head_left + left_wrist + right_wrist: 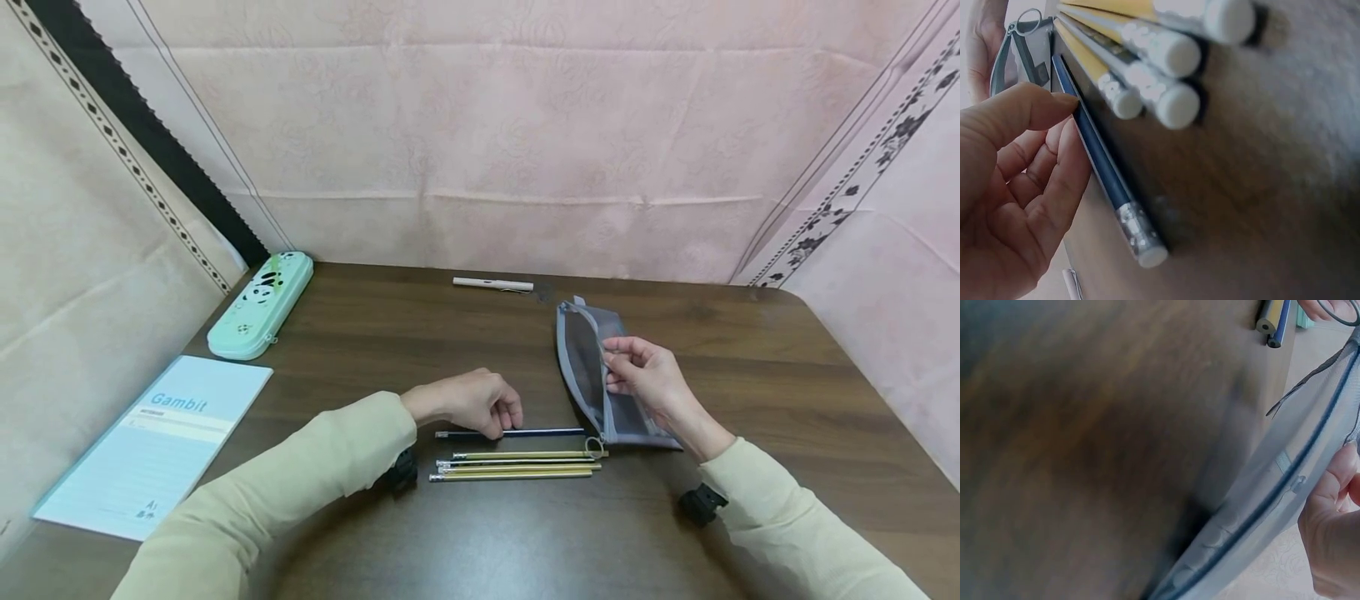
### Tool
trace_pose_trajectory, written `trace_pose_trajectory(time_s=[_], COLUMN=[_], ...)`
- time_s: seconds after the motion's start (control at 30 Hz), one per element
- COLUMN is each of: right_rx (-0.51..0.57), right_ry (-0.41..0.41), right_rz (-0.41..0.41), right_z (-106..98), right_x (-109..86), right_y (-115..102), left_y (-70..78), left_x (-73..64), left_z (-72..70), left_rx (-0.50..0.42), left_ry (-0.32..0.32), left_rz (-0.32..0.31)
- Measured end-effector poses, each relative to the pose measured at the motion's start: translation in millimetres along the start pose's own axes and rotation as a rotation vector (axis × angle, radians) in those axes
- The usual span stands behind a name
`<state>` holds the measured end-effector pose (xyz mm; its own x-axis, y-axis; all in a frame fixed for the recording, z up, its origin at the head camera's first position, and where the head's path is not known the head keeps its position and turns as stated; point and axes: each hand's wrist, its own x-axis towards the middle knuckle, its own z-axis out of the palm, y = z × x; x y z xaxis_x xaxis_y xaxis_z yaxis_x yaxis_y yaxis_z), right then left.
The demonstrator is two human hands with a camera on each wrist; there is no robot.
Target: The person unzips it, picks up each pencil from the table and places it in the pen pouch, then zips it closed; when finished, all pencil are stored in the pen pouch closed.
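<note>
My left hand pinches a dark blue pencil between thumb and fingers. In the left wrist view the pencil has a silver ferrule and a white eraser, and lies along the tabletop. Several yellow and dark pencils lie side by side nearer me, erasers to the left. With fingertips on its rim, my right hand grips a grey mesh zip pouch, whose mouth gapes. A ring hangs at the pouch's near corner, over the pencil tips. The right wrist view shows the pouch wall close up.
A mint pencil case with panda pictures sits at the back left. In front of it lies a light blue Gambit notebook. A white pen lies near the table's back edge. Cloth curtains surround the table.
</note>
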<state>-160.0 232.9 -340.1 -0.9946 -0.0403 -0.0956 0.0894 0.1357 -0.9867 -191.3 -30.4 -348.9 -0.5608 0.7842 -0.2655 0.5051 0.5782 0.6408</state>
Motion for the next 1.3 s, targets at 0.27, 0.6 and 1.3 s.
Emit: trace_pose_trajectory(time_s=[0.27,0.6,1.3], right_rx=[-0.011,-0.004,-0.014], right_ry=[0.012,0.009,-0.007], right_rz=[0.003,0.005,0.019], right_z=[1.0,1.4,4.6], right_x=[1.2,2.1,2.7], right_y=[0.9,0.7,0.0], left_y=[-8.9,-16.5,43.3], left_x=[-4.7,11.9,95.3], left_z=[-9.8,-28.8,7.3], left_rx=[0.004,-0.492,-1.175], left_ry=[-0.021,-0.001,0.307], left_rz=[-0.010,-0.153,-0.235])
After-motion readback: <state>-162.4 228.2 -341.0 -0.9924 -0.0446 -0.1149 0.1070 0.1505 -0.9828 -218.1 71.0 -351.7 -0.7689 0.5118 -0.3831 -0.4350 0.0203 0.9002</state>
